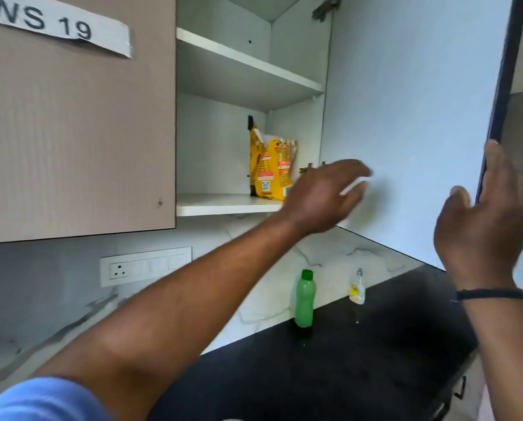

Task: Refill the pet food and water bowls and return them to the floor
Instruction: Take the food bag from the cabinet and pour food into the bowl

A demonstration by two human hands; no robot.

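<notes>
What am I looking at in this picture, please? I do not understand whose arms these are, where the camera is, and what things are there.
There is no machine here. The camera sits on a person's head and looks forward, so the two bare arms belong to that person. The left hand reaches, open and empty, toward an open wall cupboard. The right hand rests its fingers on the edge of the open cupboard door; it holds nothing else. On the lower shelf stands a yellow bag, probably the pet food. Below, on the black counter, stand a green bottle and a small clear bottle. The closed door at left carries a label reading "WS 19". No bowls are in view.
</notes>
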